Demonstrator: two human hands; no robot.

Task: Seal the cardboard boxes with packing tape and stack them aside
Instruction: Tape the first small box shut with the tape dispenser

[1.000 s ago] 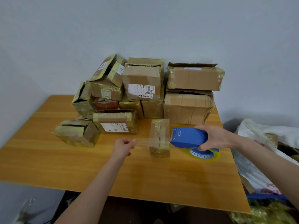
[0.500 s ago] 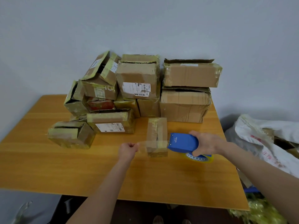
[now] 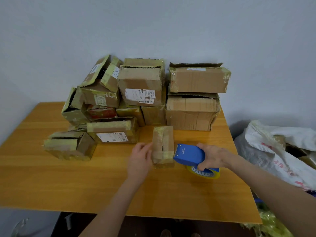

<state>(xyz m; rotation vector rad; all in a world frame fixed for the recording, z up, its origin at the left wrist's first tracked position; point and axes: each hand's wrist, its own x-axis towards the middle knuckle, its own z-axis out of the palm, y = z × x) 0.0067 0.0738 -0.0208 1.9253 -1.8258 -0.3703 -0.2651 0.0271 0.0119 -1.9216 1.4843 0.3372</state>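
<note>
The small box (image 3: 162,146) was matt brown cardboard, banded with glossy, wrinkled yellowish tape (image 3: 163,153). The tape dispenser (image 3: 189,153) was smooth blue plastic with a soft sheen, its roll (image 3: 203,172) clear and shiny. The surface (image 3: 85,185) showed smooth, faintly glossy wood grain. The stacked boxes (image 3: 193,113) were creased corrugated cardboard with paper labels (image 3: 140,95). The sack (image 3: 282,156) looked like woven plastic.

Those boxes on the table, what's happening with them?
A person is taping a small cardboard box on the table. The left hand touches the box's left side, while the right hand holds a blue tape dispenser against its right side. A pile of taped boxes sits behind.
</note>
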